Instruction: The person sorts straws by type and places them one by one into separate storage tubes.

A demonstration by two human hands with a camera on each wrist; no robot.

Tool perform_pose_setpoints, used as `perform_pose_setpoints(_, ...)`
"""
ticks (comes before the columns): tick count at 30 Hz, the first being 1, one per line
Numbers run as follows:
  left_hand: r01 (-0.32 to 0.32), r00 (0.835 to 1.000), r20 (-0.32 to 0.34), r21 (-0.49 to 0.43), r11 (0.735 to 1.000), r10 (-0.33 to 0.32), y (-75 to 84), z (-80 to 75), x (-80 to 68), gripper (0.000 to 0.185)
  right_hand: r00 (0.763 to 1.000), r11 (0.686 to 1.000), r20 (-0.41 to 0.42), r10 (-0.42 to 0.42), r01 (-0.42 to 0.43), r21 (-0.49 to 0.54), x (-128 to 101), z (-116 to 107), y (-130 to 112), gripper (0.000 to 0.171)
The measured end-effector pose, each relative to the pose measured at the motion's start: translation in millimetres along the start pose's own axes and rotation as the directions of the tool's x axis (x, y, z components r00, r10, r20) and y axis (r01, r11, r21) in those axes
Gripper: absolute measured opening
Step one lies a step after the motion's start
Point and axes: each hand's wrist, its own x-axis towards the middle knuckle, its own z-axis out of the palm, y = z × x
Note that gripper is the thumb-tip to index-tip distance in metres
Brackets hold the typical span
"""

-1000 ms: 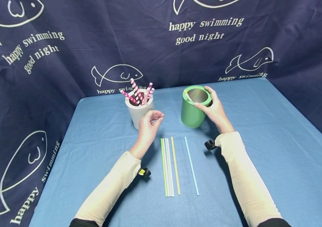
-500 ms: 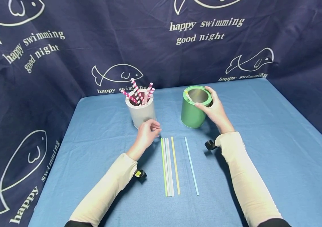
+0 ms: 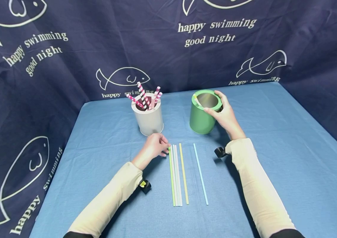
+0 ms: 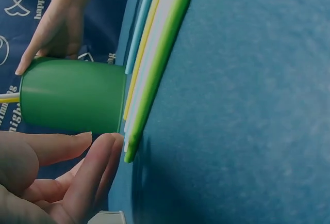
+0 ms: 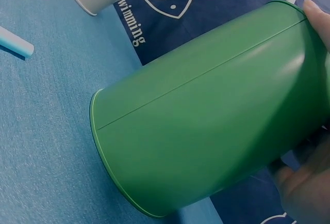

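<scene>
My left hand (image 3: 154, 145) is at the far end of a row of thin straws lying on the table. Its fingertips are right at the tip of the green straw (image 3: 172, 178), while thumb and fingers stand apart in the left wrist view. Beside that straw lie several pale straws (image 3: 178, 178), then a yellow straw (image 3: 184, 178) and, farther right, a blue straw (image 3: 200, 175). With thumb and fingers spread round its upper side, my right hand (image 3: 225, 114) holds the upright green canister (image 3: 202, 120). A white and a yellow straw (image 4: 9, 98) poke out of its rim.
A white canister (image 3: 150, 123) with several patterned pink and black straws (image 3: 141, 96) stands left of the green one. Blue cloth (image 3: 290, 158) covers the table. Behind hangs a dark blue curtain (image 3: 162, 43) with fish drawings.
My left hand has come down from beside the white canister toward me, to the far end of the green straw. The right hand and the green canister have stayed put.
</scene>
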Motion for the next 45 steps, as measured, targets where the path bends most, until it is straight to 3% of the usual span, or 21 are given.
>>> perform_pose_setpoints(7,0.053,0.998,0.041,0.009,0.999,-0.054,-1.0,1.9,-2.1,0.014,1.000,1.000,0.005,0.002,-0.002,0.003,-1,0,0,0.080)
perform_pose_setpoints(14,0.106,0.989,0.091,0.102,0.989,-0.115,1.0,2.6,-1.3,0.020,1.000,1.000,0.002,-0.001,0.000,0.006,-1,0,0,0.080)
perform_pose_setpoints(24,0.056,0.990,0.117,0.217,0.975,-0.083,1.1,8.2,-1.2,0.029,1.000,1.000,-0.004,-0.004,0.004,0.022,-1,0,-1,0.079)
perform_pose_setpoints(35,0.102,0.986,0.111,0.175,0.979,-0.123,2.1,15.2,0.2,0.028,1.000,1.000,0.002,0.005,-0.005,0.026,-2,0,-2,0.080)
perform_pose_setpoints(45,0.143,0.982,0.115,0.043,0.989,-0.147,-5.6,15.1,2.2,0.029,1.000,1.000,0.003,-0.007,0.007,0.029,-1,1,0,0.080)
